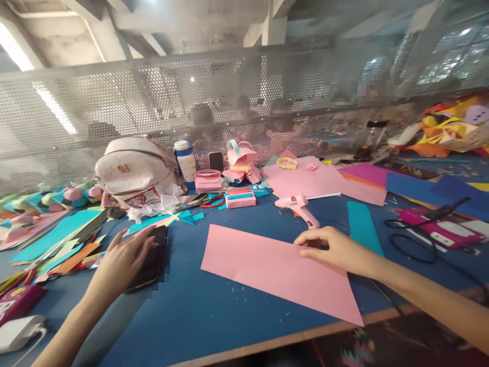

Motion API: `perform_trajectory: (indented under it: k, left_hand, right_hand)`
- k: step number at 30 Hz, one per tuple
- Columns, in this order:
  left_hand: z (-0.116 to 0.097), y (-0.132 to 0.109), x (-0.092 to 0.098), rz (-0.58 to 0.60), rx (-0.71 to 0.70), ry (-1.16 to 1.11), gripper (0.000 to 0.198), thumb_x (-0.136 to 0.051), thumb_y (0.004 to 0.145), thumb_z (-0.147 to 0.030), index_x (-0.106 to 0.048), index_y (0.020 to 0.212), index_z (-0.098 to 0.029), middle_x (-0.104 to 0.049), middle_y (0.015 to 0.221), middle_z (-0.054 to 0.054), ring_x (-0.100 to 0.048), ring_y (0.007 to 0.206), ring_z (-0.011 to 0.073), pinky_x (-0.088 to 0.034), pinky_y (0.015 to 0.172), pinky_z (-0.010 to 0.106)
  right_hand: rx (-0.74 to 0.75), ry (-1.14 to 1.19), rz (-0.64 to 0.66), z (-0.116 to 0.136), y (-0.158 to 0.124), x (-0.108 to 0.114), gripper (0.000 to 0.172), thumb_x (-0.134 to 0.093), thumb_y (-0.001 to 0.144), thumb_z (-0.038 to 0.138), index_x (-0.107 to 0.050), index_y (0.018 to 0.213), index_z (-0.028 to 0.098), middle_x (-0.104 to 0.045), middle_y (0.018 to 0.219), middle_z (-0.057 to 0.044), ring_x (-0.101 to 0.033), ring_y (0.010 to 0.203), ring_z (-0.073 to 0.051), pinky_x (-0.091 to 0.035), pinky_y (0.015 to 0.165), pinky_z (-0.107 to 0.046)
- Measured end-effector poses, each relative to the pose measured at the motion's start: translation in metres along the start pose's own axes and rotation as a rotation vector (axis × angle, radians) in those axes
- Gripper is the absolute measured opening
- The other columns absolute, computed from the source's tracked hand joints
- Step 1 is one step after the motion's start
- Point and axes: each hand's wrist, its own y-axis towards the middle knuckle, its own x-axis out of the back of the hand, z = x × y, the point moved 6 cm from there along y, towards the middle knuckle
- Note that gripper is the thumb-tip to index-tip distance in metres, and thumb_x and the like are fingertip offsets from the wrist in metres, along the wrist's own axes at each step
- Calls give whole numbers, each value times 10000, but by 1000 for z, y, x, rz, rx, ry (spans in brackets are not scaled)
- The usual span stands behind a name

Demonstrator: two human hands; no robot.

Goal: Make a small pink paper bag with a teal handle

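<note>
My left hand [128, 255] lies over a dark phone [153, 265] on the blue table, its fingers apart and touching the phone's upper part. At the right, my right hand [321, 244] rests at the upper edge of a long pink paper sheet [263, 270], thumb on top and fingers curled; whether it grips the edge is hard to see. Just behind that hand lies a pink glue gun [300, 206] with a white glue stick.
A white backpack [133, 165], a bottle [185, 163] and pink paper boxes [240, 198] stand along the back. Coloured paper [57, 237] lies at the left, a teal strip [362, 227] and a magenta power strip [439, 229] with black cable at the right.
</note>
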Motion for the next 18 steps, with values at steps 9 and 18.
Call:
perform_trajectory:
  k: [9,18]
  left_hand:
    - [-9,13,16,-138,82,-290,512,-393,943,-477,-472,1354,-182,-680,1208,137,-577,1214,319,-302,1100,576]
    - [-157,-16,-28,184,372,-1711,884,-734,762,-415,-254,1496,-307,-396,1509,148,-452,1335,337,-390,1075,489]
  right_hand:
    - [-7,142,-75,-6,-22,-1,315,-624,801,428,-704,935,154,-724,919,-77,-665,869,-244,-519,790,-327]
    - [58,356,-213,23,-15,-12,279,-564,855,446,-556,982,198,-610,1056,-63,-600,976,-232,-498,833,-316]
